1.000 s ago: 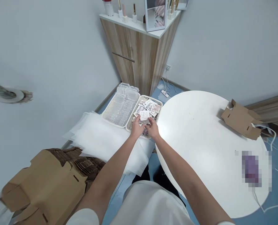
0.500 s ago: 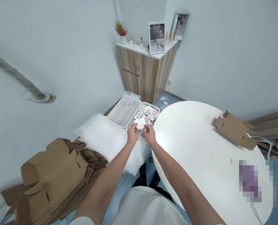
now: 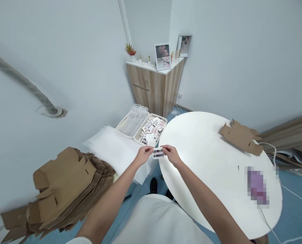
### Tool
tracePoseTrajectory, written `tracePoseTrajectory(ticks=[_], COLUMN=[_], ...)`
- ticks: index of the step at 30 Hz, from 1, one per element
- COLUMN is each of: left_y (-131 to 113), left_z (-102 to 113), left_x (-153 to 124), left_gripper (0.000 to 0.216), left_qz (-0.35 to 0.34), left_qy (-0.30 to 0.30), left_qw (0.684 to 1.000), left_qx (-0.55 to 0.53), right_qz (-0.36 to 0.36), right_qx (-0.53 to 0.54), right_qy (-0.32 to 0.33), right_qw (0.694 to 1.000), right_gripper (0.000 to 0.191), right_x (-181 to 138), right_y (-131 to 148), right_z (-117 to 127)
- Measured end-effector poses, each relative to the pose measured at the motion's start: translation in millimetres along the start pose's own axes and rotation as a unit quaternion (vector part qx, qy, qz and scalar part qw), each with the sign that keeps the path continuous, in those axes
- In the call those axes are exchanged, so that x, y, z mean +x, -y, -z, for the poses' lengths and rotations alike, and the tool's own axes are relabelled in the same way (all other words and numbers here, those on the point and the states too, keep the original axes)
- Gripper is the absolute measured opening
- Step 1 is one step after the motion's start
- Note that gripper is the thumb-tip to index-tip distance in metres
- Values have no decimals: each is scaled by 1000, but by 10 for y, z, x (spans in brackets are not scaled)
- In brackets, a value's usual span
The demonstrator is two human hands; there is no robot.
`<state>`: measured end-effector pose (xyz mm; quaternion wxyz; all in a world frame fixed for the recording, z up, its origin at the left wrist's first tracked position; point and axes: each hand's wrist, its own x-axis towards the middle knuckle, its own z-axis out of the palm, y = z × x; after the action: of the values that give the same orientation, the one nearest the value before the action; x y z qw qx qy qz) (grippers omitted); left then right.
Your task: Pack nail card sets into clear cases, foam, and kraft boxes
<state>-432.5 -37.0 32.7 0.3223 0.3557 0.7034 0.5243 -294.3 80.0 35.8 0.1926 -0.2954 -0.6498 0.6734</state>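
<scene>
Left hand (image 3: 144, 155) and right hand (image 3: 171, 155), pinched closed, grip opposite ends of one nail card (image 3: 158, 153) outside the basket (image 3: 138, 139); many loose cards (image 3: 148, 126) lie inside, untouched

nail card (image 3: 158, 153) clear of basket (image 3: 138, 136), two-handed grip (image 3: 144, 156) (image 3: 171, 155) drawn back

The left grip (image 3: 143, 155) and right grip (image 3: 172, 154) pinch opposite ends of a press-on nail card (image 3: 158, 153) near the round table (image 3: 204, 166); beyond, a plastic basket (image 3: 137, 139) holds more cards (image 3: 153, 130).
</scene>
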Motion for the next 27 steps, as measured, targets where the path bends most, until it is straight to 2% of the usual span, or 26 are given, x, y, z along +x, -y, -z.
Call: tracePoseTrajectory(ticks=[3,6,11,13,19,24,27], left_y=[-120,-221,-318,-341,-385,-301,-231], left_z=[-201,-412,-756,-879,-1157,-1276,-1267], left_x=[-173,-321,-486,-541,-745,-863,-861], left_gripper=[24,26,28,28,38,37,30], left_qz=[44,67,83,86,108,101,98], left_qy=[65,107,103,100,103,140,151], left_qw=[994,986,985,985,979,976,976], left_qx=[-78,-109,-108,-109,-138,-129,-118], right_qz=[-47,-53,-48,-48,-58,-68,-59], right_qx=[81,117,139,142,165,180,154], right_qy=[44,47,21,-9,-131,-148,-150], right_qw=[995,991,989,989,976,970,975], right_gripper=[33,38,61,62,47,48,62], right_x=[-334,-670,-1137,-1274,-1577,-1738,-1798], right_y=[12,-16,-119,-155,-201,-235,-289], right_z=[240,435,630,664,710,693,629])
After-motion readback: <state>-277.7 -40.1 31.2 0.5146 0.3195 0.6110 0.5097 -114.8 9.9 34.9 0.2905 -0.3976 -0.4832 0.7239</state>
